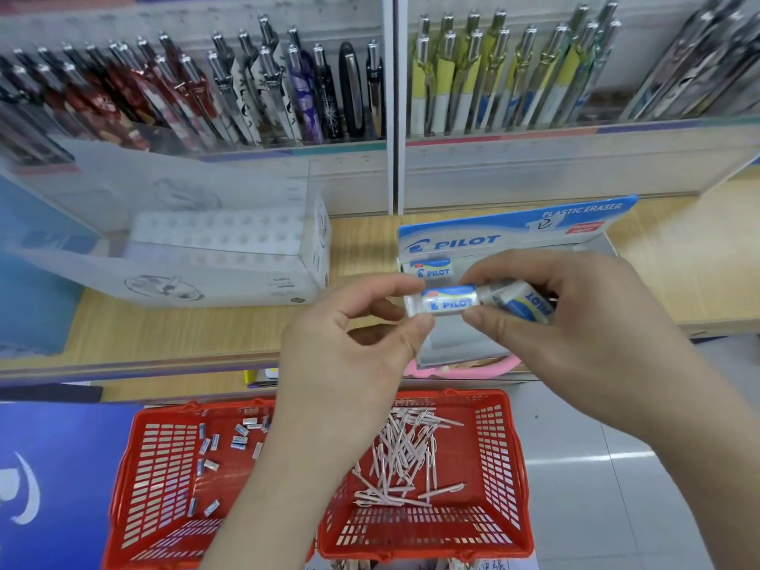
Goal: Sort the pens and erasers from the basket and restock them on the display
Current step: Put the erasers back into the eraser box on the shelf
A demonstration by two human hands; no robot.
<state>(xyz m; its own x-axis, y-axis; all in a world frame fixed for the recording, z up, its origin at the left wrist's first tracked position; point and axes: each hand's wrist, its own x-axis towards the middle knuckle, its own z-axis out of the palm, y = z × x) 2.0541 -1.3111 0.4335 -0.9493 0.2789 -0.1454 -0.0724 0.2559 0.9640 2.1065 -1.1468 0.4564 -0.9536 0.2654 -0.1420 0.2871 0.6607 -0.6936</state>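
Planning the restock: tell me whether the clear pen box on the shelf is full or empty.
Empty: the pen box shows rows of bare holes, with nothing standing in them.

Glossy wrapped eraser (448,303), red plastic lattice basket (499,458), wood-grain shelf (172,327) — matt, shiny metal-capped pens (271,88)

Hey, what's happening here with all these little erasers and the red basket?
A person is restocking a stationery shelf. The left hand and right hand together pinch a Pilot eraser just above the Pilot eraser display box, and the right hand also holds a second eraser. One boxed eraser already sits in the display. Below, the red basket holds more loose erasers on one side and a pile of pink pens on the other.
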